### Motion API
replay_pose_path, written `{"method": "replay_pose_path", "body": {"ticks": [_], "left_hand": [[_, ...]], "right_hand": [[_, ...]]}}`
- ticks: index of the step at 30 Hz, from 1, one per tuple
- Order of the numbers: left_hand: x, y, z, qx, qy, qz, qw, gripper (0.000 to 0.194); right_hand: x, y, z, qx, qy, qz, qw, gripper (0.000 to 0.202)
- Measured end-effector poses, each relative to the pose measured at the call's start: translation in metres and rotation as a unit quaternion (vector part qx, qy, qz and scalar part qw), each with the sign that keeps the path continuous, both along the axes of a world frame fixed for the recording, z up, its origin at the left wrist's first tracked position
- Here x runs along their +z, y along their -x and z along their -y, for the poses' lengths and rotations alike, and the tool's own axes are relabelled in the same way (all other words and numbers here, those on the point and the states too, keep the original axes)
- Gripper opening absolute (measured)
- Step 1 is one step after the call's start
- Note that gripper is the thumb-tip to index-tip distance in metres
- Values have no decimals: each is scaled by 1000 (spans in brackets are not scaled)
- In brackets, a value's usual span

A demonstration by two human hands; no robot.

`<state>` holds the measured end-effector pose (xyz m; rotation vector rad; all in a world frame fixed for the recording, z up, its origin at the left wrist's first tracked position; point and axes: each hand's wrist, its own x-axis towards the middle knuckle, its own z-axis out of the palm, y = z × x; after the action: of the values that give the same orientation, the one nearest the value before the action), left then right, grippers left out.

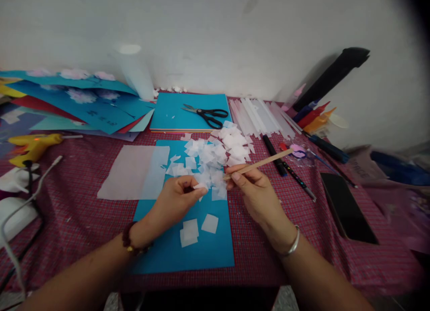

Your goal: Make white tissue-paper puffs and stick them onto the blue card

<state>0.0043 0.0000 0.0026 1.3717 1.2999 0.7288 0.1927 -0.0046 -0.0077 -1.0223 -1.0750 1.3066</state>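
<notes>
My left hand [179,196] pinches a small piece of white tissue paper [200,185] between thumb and fingers. In my right hand [257,194] is a thin wooden stick [268,160], slanting up to the right, its lower end close to the paper piece. Both hands are over a blue sheet [208,255] on the checked cloth. A loose pile of white tissue squares [210,156] lies just beyond my fingers. Nearer to me, a few separate squares [210,223] rest on the blue sheet.
Black scissors [210,116] lie on stacked blue paper [168,102]. A pale tissue sheet [126,172] and yellow glue gun [35,146] are left. Markers [273,155], white strips [258,118] and a phone [347,208] lie right. Blue cards [101,109] lean against the wall.
</notes>
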Motion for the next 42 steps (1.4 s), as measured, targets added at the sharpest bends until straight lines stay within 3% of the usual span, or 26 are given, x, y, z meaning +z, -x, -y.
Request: {"method": "replay_pose_path", "body": {"ticks": [3,6,9,17,23,27,35,42], "left_hand": [[1,-2,2,-15,-60,-62,996,28],[-2,-3,3,-33,-131,-79,988,19],[-5,-3,4,-52,-125,-44,990,7],[-2,-2,1,-64,-53,-36,996,17],[-8,1,2,-88,-91,-23,992,17],[-9,1,2,-93,-108,1,990,11],[-6,-1,3,-68,-37,17,997,23],[-11,-1,4,-85,-85,27,992,23]], "right_hand": [[2,4,4,27,-9,9,1000,10],[7,4,6,33,-58,113,991,9],[13,3,6,14,-102,180,978,10],[3,6,8,33,-7,32,999,6],[3,8,8,37,-4,27,999,6],[4,10,8,77,7,44,996,6],[0,8,8,56,34,-40,997,6],[-7,14,6,75,70,-57,993,7]]}}
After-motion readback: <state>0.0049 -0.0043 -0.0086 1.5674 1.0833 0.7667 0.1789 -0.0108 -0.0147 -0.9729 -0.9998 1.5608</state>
